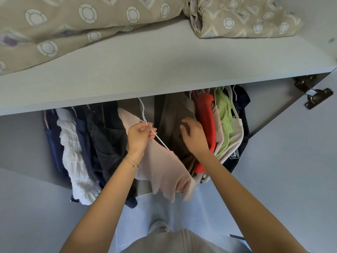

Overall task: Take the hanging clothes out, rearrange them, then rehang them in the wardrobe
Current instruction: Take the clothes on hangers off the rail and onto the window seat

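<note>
— Where's the pink top (164, 168)?
— Below the shelf (164, 66), mid-row, on a white hanger (145, 119) that the left hand (140, 136) pinches.
— And the right hand (194, 136)?
— Open, fingers spread at the brown coat (173, 114), holding nothing.
— Any risk?
— The shelf hides the rail, so the hook might miss. The tilted hanger could also shed the top.

Grey shelf (164, 66) w/ patterned bedding (73, 24)

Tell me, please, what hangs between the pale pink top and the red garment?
In the head view, brown garments hang between them, and the right hand is in front of those.
</note>
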